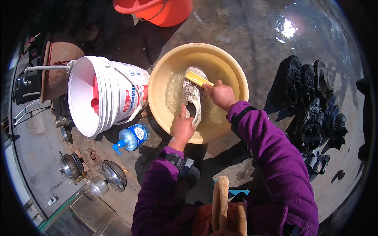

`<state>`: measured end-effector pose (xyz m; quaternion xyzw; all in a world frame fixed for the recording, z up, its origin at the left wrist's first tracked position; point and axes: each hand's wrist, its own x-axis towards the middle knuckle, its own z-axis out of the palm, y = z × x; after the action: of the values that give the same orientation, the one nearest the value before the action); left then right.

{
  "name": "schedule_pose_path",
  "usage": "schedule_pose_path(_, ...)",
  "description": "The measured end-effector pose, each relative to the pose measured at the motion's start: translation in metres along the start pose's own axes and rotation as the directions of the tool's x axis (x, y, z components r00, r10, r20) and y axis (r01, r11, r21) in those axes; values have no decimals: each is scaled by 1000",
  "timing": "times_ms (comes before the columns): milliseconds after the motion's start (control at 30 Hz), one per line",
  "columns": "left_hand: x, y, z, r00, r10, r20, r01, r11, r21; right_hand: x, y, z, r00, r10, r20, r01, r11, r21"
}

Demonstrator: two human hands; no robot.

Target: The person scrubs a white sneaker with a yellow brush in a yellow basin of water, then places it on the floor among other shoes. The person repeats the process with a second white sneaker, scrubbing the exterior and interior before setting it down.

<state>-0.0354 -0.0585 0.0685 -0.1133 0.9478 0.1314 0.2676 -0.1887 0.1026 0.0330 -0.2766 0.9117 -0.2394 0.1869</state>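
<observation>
A yellow plastic basin (156, 84) with water in it stands in front of me. Inside lies a light-coloured lace-up shoe (189, 93), its toe pointing away from me. My left hand (183, 128) is closed on the shoe's heel end, with the index finger stretched along the opening. A yellow scrubbing brush (197, 78) is gripped at its near end by my right hand (221, 95). The brush rests across the front of the shoe, above the laces; its bristles are mostly hidden.
Left of the basin stand a white bucket (112, 88) with something red inside and a blue pump bottle (134, 137). Several dark shoes (311, 106) stand at the right. A red bucket (169, 11) is at the far side. Metal pots (97, 186) sit at the lower left.
</observation>
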Motion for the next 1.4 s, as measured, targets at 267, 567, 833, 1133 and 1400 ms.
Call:
schedule_pose_path(267,-1,1,10,997,21,-72,-27,997,-77,-59,-4,31,999,-9,-32,27,789,614)
schedule_pose_path(567,-12,19,-20,995,31,-98,-40,996,-82,13,14,7,994,109,-13,-109,994,24)
schedule_pose_path(833,-29,-10,-17,996,-49,-80,-19,726,-688,-5,36,-3,947,306,97,-308,780,544)
schedule_pose_path(1133,-21,-44,-1,990,-46,130,137,415,-899,-86,-4,-46,987,-21,159,-18,970,244)
schedule_pose_path(1400,-29,-8,-25,994,68,-88,-96,923,-372,27,26,-12,931,331,152,-350,928,126)
